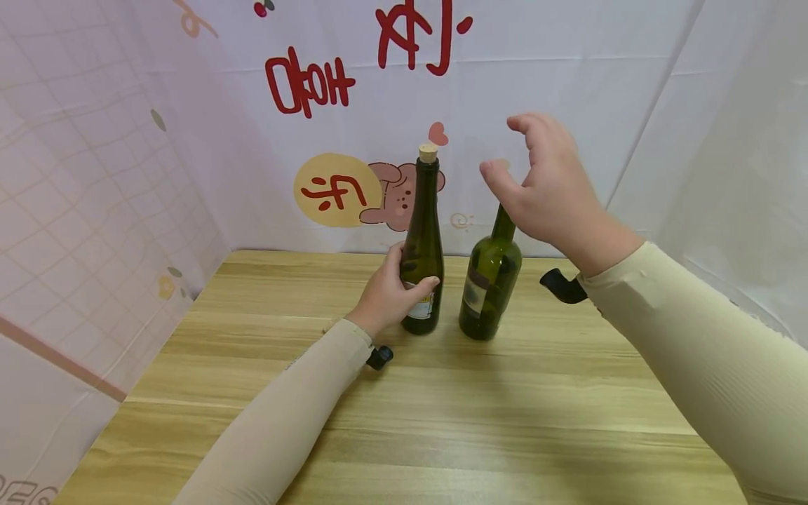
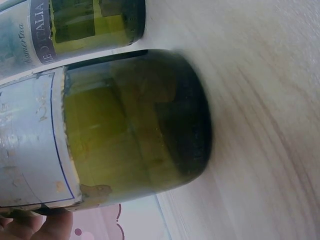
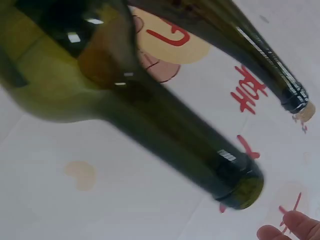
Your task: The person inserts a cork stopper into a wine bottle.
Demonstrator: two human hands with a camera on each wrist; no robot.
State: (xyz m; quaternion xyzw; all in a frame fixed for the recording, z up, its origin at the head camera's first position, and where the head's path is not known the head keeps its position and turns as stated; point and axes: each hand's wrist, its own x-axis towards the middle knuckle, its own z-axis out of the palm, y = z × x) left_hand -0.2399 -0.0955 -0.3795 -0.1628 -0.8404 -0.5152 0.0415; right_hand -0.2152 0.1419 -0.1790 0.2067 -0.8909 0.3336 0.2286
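Two green glass bottles stand upright side by side on the table. My left hand (image 1: 393, 293) grips the lower body of the left bottle (image 1: 424, 235), thumb across its label; a cork (image 1: 428, 153) sits in its mouth. The left wrist view shows that bottle's base (image 2: 135, 125) and fingertips (image 2: 56, 225) under the label. Beside the neck of the right bottle (image 1: 495, 277) is my raised right hand (image 1: 552, 186), thumb and fingers spread in a curve around nothing. It hides that bottle's top in the head view. In the right wrist view no cork sticks out of the bottle mouth (image 3: 246, 191).
The wooden table (image 1: 505, 428) runs back to a white cloth wall (image 1: 555, 70) printed with red characters and a cartoon bear. Black wrist-worn pieces (image 1: 564, 286) jut from both sleeves.
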